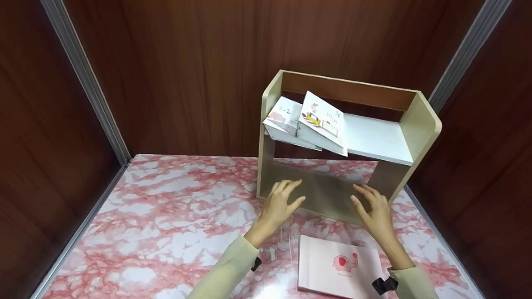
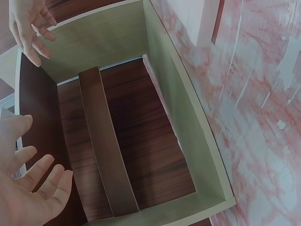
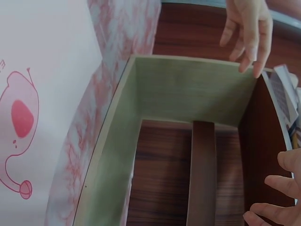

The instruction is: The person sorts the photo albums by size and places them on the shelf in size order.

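We note a small shelf [image 1: 422, 126] near the far right corner of the worktop [image 1: 166, 216], left hand [image 1: 277, 205] and right hand [image 1: 376, 214] at its lower half, fingers apart on both, two books [image 1: 322, 120] tilted up top, elephant book [image 1: 320, 261] flat toward the near right corner.

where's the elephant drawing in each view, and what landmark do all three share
Head: elephant drawing, lower right, on the cover of the book lying flat.
Left wrist: not in it.
Right wrist: large, at the left edge.
Shared landmark: the bookshelf.
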{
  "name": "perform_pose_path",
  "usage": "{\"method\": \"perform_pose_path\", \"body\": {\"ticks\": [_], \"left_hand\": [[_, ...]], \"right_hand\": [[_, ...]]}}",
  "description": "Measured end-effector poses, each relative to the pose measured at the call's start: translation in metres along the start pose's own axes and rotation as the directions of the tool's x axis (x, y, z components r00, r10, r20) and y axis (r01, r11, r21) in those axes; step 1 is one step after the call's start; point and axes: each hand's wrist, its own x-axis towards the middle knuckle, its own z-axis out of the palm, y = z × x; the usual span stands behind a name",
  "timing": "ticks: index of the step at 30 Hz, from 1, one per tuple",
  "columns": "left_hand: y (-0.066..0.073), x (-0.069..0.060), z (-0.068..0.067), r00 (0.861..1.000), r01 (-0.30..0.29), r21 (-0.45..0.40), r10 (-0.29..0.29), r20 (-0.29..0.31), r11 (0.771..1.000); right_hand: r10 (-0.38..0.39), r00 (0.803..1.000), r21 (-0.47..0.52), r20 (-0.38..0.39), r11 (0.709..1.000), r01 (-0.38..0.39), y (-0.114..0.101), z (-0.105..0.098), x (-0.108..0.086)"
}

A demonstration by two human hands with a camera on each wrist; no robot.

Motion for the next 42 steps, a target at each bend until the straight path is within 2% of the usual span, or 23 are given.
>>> {"method": "perform_pose_path", "body": {"ticks": [16, 28, 42], "left_hand": [[-0.001, -0.006, 0.006, 1.0, -0.003, 0.008, 0.003, 0.03, 1.0], [-0.001, -0.008, 0.01, 0.999, -0.001, -0.017, 0.002, 0.036, 1.0], [-0.002, -0.013, 0.013, 0.999, 0.002, -0.006, -0.002, 0.036, 1.0]], "right_hand": [[0.004, 1.0, 0.004, -0.006, 1.0, -0.004, 0.005, 0.004, -0.006], [0.009, 1.0, 0.013, -0.007, 1.0, -0.009, 0.008, 0.004, -0.009], [0.017, 1.0, 0.015, 0.002, 1.0, -0.017, 0.012, 0.006, -0.015]]}}
